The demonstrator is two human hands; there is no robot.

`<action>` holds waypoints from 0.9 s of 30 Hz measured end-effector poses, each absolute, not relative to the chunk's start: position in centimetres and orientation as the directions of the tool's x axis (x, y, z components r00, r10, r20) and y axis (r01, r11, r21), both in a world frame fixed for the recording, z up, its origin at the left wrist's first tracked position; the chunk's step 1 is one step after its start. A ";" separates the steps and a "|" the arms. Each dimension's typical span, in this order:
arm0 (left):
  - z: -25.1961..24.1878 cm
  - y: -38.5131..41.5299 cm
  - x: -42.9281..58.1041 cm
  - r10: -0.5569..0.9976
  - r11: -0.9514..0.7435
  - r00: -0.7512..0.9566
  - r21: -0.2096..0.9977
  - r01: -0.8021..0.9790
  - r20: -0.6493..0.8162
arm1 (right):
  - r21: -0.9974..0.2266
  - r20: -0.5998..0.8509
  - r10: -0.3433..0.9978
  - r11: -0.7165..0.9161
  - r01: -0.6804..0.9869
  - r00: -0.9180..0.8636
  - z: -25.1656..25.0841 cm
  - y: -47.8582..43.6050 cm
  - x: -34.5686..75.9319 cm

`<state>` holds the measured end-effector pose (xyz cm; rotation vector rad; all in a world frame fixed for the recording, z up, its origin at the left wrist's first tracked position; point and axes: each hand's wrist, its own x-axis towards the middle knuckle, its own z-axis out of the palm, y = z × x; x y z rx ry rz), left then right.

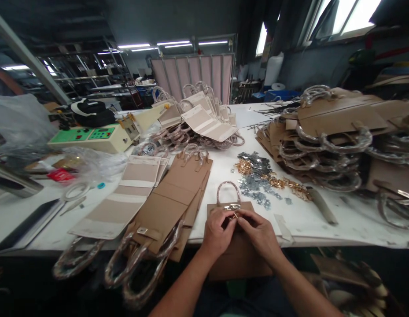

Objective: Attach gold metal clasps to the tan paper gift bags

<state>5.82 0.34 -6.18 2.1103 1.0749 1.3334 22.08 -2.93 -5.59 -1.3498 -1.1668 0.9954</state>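
1. While the left hand (218, 230) and right hand (261, 232) both pinch the gold clasp (232, 207) with closed fingertips, at the top of the brown bag (237, 259) beneath them, a slip could seat it crooked.
2. That bag overhangs the table (339, 224) edge below the wrists, so a tug might drag it off.
3. Loose metal fittings (257, 180) just beyond the right hand could be scattered.
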 end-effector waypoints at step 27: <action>-5.7 0.9 5.2 0.936 -0.346 0.153 0.908 0.238 0.316 | -0.963 0.150 0.976 0.109 0.245 0.157 -5.5 -1.9 21.6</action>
